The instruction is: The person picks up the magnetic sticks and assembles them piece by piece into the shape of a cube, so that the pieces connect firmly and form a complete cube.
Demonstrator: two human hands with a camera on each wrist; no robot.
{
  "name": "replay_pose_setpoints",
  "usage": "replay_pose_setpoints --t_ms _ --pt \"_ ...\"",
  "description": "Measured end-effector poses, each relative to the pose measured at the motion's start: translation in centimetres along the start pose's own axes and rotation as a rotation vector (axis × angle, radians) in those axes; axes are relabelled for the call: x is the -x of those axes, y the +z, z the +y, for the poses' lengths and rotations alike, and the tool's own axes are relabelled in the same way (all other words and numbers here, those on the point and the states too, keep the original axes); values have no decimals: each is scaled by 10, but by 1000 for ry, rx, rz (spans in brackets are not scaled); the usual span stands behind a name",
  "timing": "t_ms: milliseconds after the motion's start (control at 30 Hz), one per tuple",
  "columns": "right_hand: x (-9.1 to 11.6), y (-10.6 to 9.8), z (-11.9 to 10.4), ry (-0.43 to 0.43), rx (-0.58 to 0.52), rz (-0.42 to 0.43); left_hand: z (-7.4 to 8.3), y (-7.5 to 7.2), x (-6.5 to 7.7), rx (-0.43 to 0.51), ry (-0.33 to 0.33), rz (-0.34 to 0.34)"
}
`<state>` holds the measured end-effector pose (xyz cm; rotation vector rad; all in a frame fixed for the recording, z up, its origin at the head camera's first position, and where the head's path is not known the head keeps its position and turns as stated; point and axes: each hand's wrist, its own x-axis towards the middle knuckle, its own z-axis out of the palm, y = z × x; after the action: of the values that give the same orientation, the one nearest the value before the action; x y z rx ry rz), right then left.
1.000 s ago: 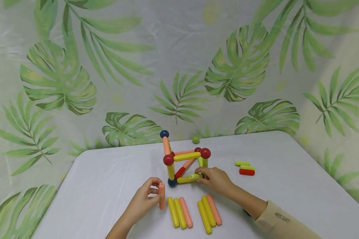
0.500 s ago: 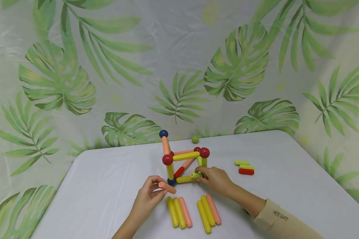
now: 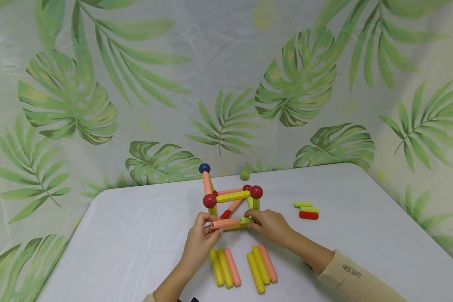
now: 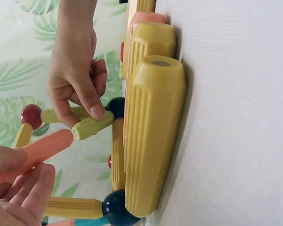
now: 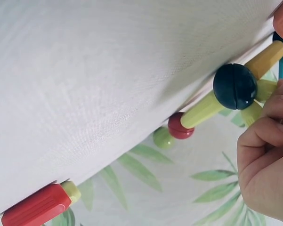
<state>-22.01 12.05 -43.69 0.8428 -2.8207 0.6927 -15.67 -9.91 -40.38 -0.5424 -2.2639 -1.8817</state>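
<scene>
My left hand pinches a pink magnetic rod between thumb and fingers. Its far end meets, or nearly meets, the end of a short light-green rod; whether they touch, I cannot tell. Thumb and fingers of my right hand pinch that green rod, which sticks out from a dark blue ball. The ball is a lower corner of a standing frame of rods and balls. On the frame's upper side are a red ball, another red ball and a yellow rod.
In front of the frame lie two groups of loose rods, with yellow rods and a pink rod among them. At the right lie a red rod and short green rods. A green ball sits behind the frame.
The pink rod in my left hand has turned from upright to nearly level and moved right, up to the green rod. My right hand has stayed at the same corner.
</scene>
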Motion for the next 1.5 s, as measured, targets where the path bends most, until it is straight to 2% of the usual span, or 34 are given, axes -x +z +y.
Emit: replay_pose_setpoints --t_ms 200,333,467,567,667,833,933,1033,1100,1267,1367,1500 --pt "-1 0 -1 -14 10 12 0 6 -5 -57 31 -2" --pt "-2 0 -1 -13 15 10 -2 5 -5 -64 81 22" --pt "-2 0 -1 -2 12 2 -16 2 -6 -54 115 22" --pt "-2 -1 -1 11 8 -1 -26 2 -6 -129 126 -22" --pt "-1 0 0 10 13 2 -29 2 -5 -255 122 -87" --pt "1 -1 0 -3 10 12 -30 1 -7 -464 46 -179" --pt "1 -1 0 6 1 9 -30 1 -10 -485 -14 -229" --pt "2 0 1 6 -4 10 -32 3 -14 -455 -51 -250" --pt "2 0 2 2 -8 11 -33 5 -16 -460 -32 -230" --pt "2 0 2 -25 -25 18 -33 10 -19 -545 85 -126" --pt "3 0 2 -43 -28 20 -31 12 -21 -559 97 -89" --pt "3 0 2 -43 -27 17 -27 11 -21 -531 103 -73"
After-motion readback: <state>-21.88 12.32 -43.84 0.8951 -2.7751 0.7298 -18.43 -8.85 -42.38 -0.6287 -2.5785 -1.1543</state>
